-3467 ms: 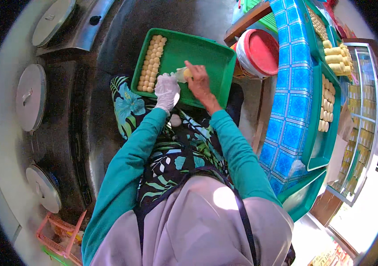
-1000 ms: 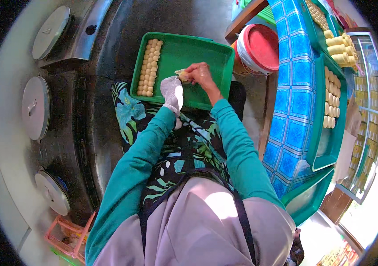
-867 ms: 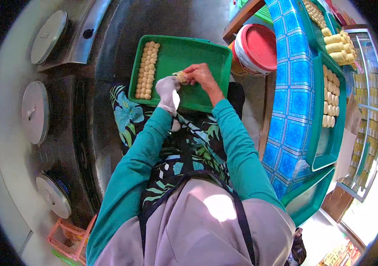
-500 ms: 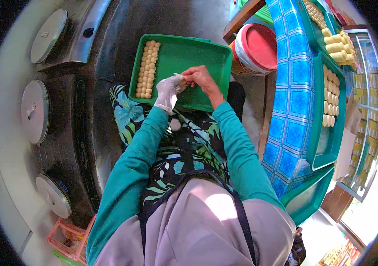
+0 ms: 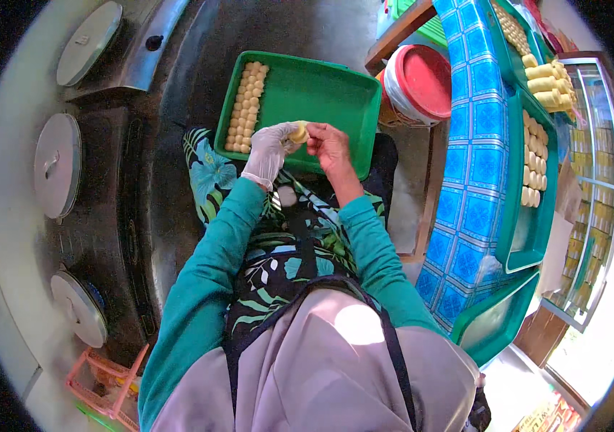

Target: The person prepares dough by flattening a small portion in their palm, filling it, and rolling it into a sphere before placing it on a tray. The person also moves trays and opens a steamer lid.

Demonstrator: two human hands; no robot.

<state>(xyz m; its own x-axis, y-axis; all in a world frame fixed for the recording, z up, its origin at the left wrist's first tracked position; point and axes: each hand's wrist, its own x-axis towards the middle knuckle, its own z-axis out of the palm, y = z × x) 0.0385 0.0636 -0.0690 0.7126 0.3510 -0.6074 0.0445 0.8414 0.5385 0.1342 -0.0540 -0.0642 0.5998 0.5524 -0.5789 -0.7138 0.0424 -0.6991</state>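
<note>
My left hand (image 5: 269,150), in a thin white glove, closes around a small pale yellow piece of dough (image 5: 299,132) near its fingertips. From the other side my bare right hand (image 5: 330,149) pinches at the dough's edge. Both hands are raised over the near edge of a green tray (image 5: 314,93). Small round dough balls (image 5: 247,104) sit packed in rows along the tray's left side. What lies inside the left palm is hidden.
At left a dark stove (image 5: 94,245) carries round metal lids (image 5: 59,167). A red-lidded bucket (image 5: 422,83) stands right of the tray. On a blue checked tablecloth (image 5: 476,151) lie green trays with dough pieces (image 5: 535,155) and stacked yellow rolls (image 5: 548,85).
The dough piece now shows rounder and larger between my fingers. My hands have turned slightly and shifted a little, while the rows in the tray look the same.
</note>
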